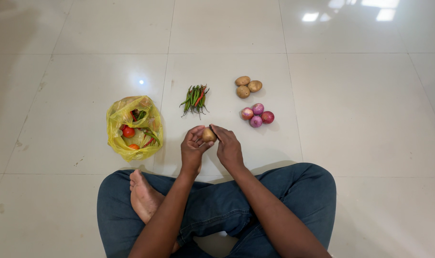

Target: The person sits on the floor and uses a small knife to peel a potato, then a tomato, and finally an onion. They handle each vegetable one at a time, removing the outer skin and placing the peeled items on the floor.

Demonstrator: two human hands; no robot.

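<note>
I look down on a floor (pixel 351 119) of large, glossy cream tiles with thin grout lines; light glares off it at the far right. I sit cross-legged in blue jeans (pixel 294 196), one bare foot (pixel 143 196) showing near the left knee. On the left lies a crumpled yellow plastic bag (pixel 134 126), open, with tomatoes and green vegetables inside. Farther off, near the middle, lies a bunch of green chillies (pixel 195 99) with a red one among them. To their right lie three brown potatoes (pixel 247 86), touching each other, and just nearer than those a cluster of four purple-red onions (pixel 257 116). The held potato (pixel 208 135) is small, rounded and light brown, raised above the floor between both hands, near the onions. My left hand (pixel 193 149) cups it, palm turned up, fingers (pixel 197 132) curled loosely about its left side. My right hand (pixel 228 149) meets it from the right, its fingertips touching the potato's far edge, clasping it together.
</note>
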